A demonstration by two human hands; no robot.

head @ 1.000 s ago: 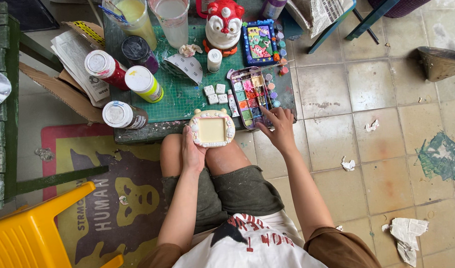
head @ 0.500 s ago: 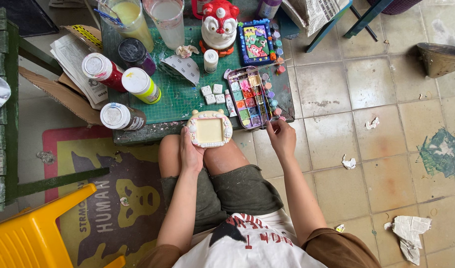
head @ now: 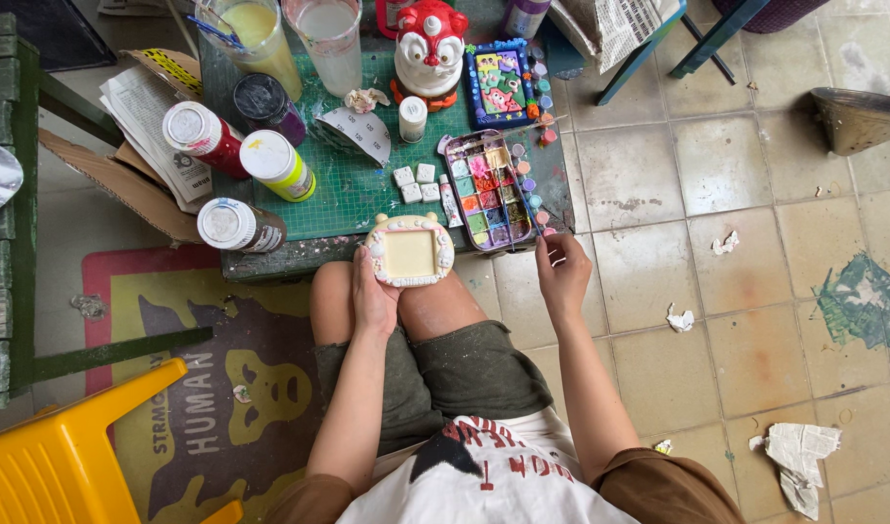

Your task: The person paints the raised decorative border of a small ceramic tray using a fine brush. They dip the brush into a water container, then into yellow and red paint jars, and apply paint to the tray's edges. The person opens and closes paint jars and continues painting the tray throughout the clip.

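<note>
Frame (head: 409,250) face-up, long axis sideways, left hand (head: 372,296).

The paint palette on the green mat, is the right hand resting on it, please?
No, the right hand is off the paint palette, just below its lower right corner.

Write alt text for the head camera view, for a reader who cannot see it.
Seen from above, a seated person's left hand holds a small cream ceramic frame on their knees, while the right hand pinches a thin brush beside a paint palette. Paint bottles and a red figurine sit on a green cutting mat.
</note>
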